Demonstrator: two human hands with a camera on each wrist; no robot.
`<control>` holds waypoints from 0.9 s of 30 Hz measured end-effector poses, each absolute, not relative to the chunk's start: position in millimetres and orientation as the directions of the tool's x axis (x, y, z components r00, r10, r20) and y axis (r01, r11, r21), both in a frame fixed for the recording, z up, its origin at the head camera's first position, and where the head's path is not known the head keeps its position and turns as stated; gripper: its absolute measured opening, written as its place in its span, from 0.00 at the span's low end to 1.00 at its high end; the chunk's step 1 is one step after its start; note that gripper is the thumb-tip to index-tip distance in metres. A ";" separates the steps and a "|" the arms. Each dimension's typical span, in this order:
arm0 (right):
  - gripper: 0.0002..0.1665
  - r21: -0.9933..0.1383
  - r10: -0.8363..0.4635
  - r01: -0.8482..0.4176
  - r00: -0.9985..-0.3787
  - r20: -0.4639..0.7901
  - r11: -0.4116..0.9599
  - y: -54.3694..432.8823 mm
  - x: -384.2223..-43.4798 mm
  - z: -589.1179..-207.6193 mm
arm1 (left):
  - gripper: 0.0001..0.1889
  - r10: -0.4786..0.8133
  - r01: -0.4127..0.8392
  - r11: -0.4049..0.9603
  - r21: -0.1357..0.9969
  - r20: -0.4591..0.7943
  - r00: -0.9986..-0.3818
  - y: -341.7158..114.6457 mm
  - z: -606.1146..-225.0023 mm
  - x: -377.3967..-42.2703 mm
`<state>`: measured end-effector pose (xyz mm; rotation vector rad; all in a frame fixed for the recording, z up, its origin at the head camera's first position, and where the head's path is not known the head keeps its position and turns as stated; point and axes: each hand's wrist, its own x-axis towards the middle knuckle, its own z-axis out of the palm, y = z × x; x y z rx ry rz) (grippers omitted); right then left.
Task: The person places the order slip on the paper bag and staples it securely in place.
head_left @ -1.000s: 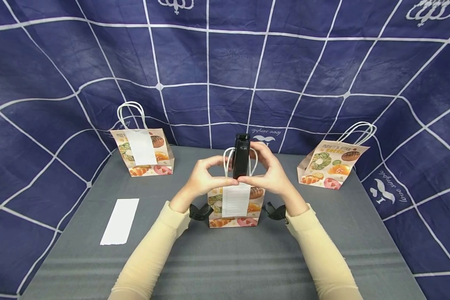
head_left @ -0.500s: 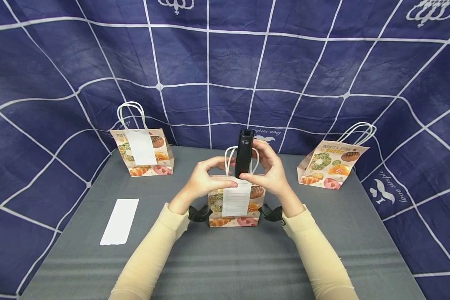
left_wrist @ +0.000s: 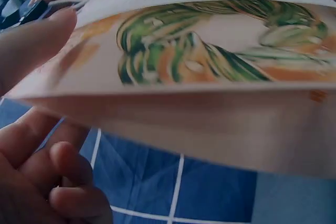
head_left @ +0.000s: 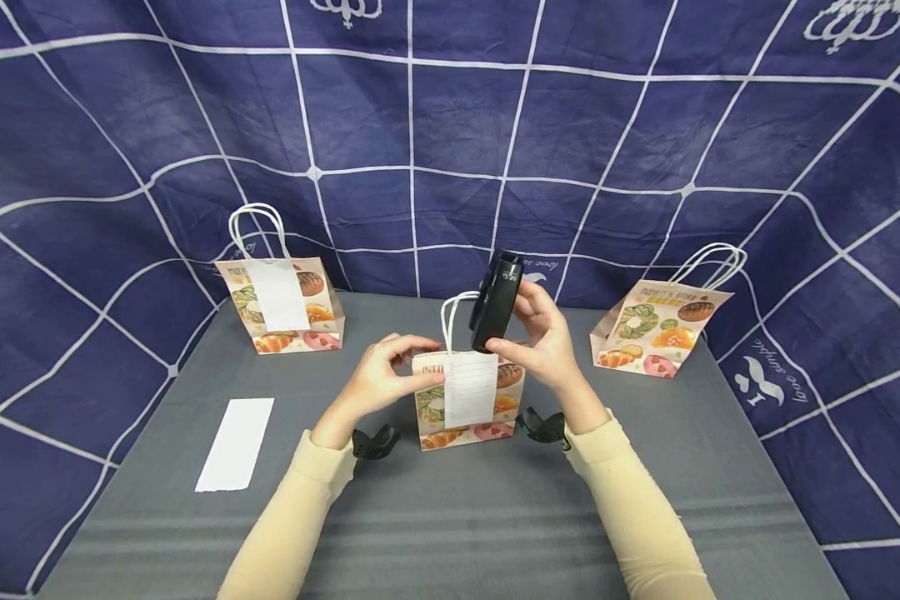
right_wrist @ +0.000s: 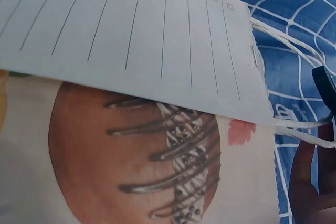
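on the grey table (head_left: pixel 450 525), bag count three: left beige bread-printed paper bag (head_left: pixel 318 310) at far left corner, matching right bag (head_left: pixel 637 354) at far right, matching middle bag (head_left: pixel 506 400) at centre, pinched by left hand (head_left: pixel 382 375). stapler count one: black oblong stapler (head_left: pixel 498 304), held above middle bag by right hand (head_left: pixel 547 346). slip count three: white paper slip (head_left: pixel 235 446) laid near left edge, two on bags. navy white-gridded cloth (head_left: pixel 450 117) hung behind.

stapler (right_wrist: pixel 326 88) cut off, r-wrist cam
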<state>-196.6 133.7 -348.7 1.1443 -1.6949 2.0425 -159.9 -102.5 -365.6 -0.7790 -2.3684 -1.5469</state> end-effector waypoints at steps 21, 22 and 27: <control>0.43 -0.682 -0.150 -0.653 -0.677 0.720 -0.329 153.0 -185.4 -353.7 | 0.07 0.127 0.368 0.070 0.927 0.358 -0.925 -120.6 -389.8 -159.9; 0.43 -0.683 -0.146 -0.644 -0.682 0.716 -0.345 155.1 -184.7 -355.2 | 0.07 0.112 0.364 0.056 0.930 0.356 -0.928 -120.6 -389.9 -160.4; 0.40 -0.677 -0.129 -0.609 -0.697 0.706 -0.413 164.2 -180.3 -362.0 | 0.07 0.029 0.359 -0.005 0.933 0.359 -0.933 -121.4 -391.2 -164.0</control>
